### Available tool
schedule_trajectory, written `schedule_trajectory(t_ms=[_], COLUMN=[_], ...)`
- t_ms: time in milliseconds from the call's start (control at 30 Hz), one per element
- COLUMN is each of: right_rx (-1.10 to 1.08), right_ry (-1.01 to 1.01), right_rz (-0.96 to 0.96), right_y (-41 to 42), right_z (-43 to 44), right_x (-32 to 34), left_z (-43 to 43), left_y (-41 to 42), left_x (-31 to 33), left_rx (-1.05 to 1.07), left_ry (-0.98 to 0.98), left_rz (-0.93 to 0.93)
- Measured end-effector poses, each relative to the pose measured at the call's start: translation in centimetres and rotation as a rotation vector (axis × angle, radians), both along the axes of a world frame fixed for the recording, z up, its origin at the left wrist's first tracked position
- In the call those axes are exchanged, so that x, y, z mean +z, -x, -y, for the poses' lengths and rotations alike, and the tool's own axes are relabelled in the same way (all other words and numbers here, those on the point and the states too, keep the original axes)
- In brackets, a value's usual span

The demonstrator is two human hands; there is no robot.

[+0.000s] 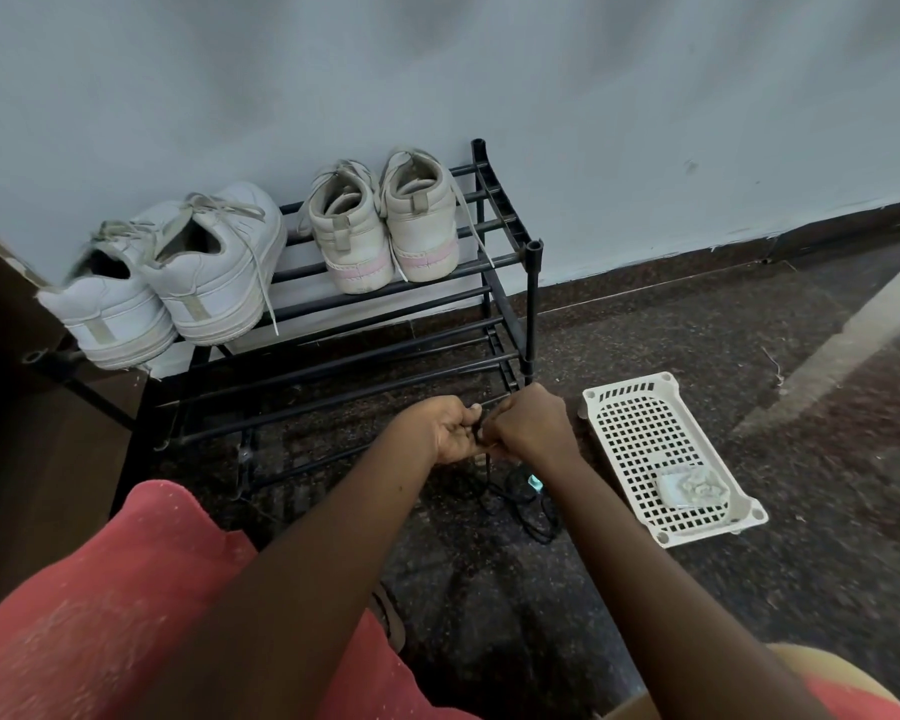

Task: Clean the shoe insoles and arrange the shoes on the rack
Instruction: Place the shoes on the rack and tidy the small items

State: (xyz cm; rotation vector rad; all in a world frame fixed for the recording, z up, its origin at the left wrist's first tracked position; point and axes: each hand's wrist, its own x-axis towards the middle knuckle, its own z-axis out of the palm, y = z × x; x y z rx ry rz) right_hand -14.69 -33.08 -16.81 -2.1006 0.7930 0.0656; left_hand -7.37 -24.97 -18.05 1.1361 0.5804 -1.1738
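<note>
The person wears a coral-pink garment (pixel 100 589) flecked with pale specks.

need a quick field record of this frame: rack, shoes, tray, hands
rack: black, against the wall
white pair: top tier, left side, heels toward camera
cream-pink pair: top tier, right side, heels toward camera
tray: white, perforated, on the floor right of the rack; crumpled cloth in its near end
black cord: runs from the hands down to the floor
left hand: pinches the black cord
right hand: fingers curled, grips the black cord
</note>
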Motion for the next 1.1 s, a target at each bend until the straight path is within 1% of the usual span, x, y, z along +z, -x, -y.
schedule_trajectory(t_ms=[67,133,167,233,267,333,367,400,433,467,500,567,633,700,767,867,1000,1100], right_rx=[0.079,0.255,0.307,0.281,0.244,0.211,0.236,0.275,0.307,0.325,0.320,0.268,0.220,0.183,0.162,0.162,0.115,0.049], right_ry=[0.003,0.020,-0.010,-0.110,-0.060,0.146,0.126,0.000,-0.190,-0.362,-0.491,-0.627,-0.613,-0.573,-0.558,-0.580,-0.446,-0.294], right_rz=[-0.019,-0.082,-0.084,-0.035,0.016,0.106,0.138,0.164,0.189,0.211,0.243,0.280,0.254,0.213,0.209,0.201,0.196,0.212], right_y=[-0.1,-0.1,0.0,0.2,0.2,0.3,0.4,0.5,0.7,0.9,1.1,1.2,1.2,1.4,1.7,2.1,2.8,3.3], right_z=[0.3,0.7,1.0,1.8,2.4,3.5,3.9,3.9,3.7,3.4,3.0,2.6,3.2,4.3,5.5,6.6,8.0,9.7], right_x=[0.3,0.9,1.2,1.6,1.5,1.2,0.8,0.4,0.1,-0.2,-0.4,-1.0,-1.4,-1.6,-1.6,-0.9,0.0,0.0], left_z=[-0.1,-0.3,-0.3,-0.3,-0.3,-0.1,0.0,0.1,0.2,0.2,0.2,-0.1,-0.6,-1.3,-2.1,-3.1,-5.2,-7.3], left_y=[-0.1,-0.1,-0.1,-0.1,-0.2,-0.2,-0.2,-0.3,-0.4,-0.7,-1.0,-1.6,-2.1,-2.5,-2.8,-2.9,-3.2,-3.6], left_x=[0.1,0.4,0.4,0.5,0.5,1.0,1.4,2.1,2.5,2.9,3.3,3.8,4.2,4.2,4.1,3.0,0.9,-0.2], left_rx=[-0.056,-0.136,-0.170,-0.232,-0.281,-0.447,-0.538,-0.611,-0.661,-0.693,-0.714,-0.743,-0.741,-0.689,-0.594,-0.384,-0.022,0.183], left_ry=[-0.025,-0.053,-0.068,-0.110,-0.159,-0.280,-0.306,-0.300,-0.270,-0.230,-0.196,-0.186,-0.229,-0.265,-0.245,-0.211,-0.200,-0.203], left_rz=[0.035,0.076,0.096,0.122,0.156,0.273,0.323,0.349,0.353,0.344,0.333,0.348,0.405,0.439,0.405,0.324,0.250,0.202])
